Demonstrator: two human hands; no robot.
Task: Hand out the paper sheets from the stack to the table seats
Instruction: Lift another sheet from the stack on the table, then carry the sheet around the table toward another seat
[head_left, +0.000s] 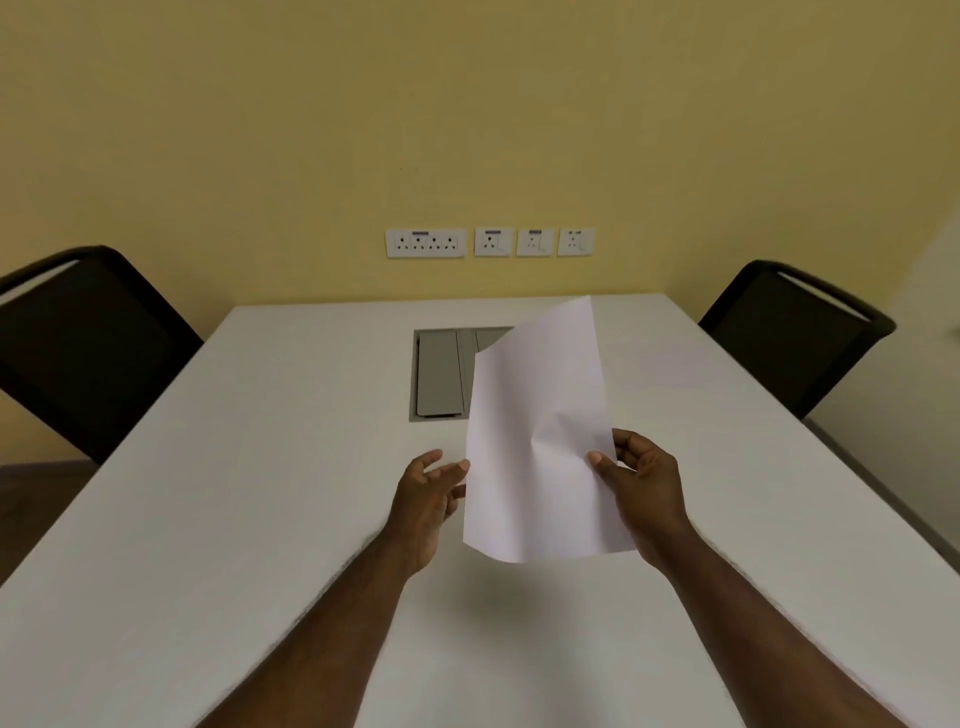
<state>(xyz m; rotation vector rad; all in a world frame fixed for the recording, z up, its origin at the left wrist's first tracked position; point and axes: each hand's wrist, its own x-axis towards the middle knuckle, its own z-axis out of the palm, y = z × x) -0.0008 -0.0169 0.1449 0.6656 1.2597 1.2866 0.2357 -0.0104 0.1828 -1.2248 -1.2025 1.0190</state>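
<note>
A white paper sheet (540, 441) stands tilted above the white table (234, 493), slightly creased near its right edge. My right hand (641, 486) pinches that right edge, thumb on the front. My left hand (428, 491) hovers beside the sheet's left edge with fingers spread, a fingertip at or just touching the edge. A second sheet (670, 358) lies flat on the table by the right-hand seat. I cannot tell whether I hold one sheet or several together. No stack lies on the table.
A black chair (88, 343) stands at the table's left side and another black chair (795, 327) at the right. A grey cable hatch (441, 374) is set into the table's middle. Wall sockets (488, 242) line the yellow wall behind.
</note>
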